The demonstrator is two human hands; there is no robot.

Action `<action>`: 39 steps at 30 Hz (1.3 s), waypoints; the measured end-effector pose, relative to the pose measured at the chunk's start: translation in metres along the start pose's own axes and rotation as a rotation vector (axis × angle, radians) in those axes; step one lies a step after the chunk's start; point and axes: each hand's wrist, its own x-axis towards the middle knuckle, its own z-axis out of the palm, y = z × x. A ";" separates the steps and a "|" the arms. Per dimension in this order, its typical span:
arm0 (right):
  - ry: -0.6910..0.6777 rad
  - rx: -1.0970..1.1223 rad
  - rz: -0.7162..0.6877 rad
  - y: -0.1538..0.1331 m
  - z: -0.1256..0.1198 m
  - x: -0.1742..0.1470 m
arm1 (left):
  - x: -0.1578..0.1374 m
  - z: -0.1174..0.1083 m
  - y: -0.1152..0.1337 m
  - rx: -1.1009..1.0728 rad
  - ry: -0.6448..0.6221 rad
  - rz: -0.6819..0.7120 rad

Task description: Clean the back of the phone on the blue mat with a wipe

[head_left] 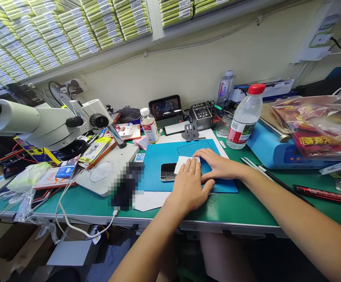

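A smartphone (pixel 168 174) lies flat on a blue mat (pixel 155 156), its dark screen striped with reflections. Over its right part is a white wipe (pixel 180 162), pressed under the flat, outstretched fingers of my left hand (pixel 189 182), which wears a ring. My right hand (pixel 217 166) curves around the right end of the phone, index finger at the far side and thumb at the near side. Both hands hide that end of the phone, so the exact contact there is covered.
On the left stand a microscope (pixel 41 121) and its white base (pixel 100 178). A white cable (pixel 70 219) hangs over the table edge. Behind the mat are a small bottle (pixel 149 127) and a black device (pixel 200 115). A red-capped bottle (pixel 245 117) and blue machine (pixel 264 145) stand right.
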 end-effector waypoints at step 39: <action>-0.065 -0.020 0.075 -0.008 -0.006 0.001 | -0.055 -0.004 -0.054 0.056 -0.012 -0.231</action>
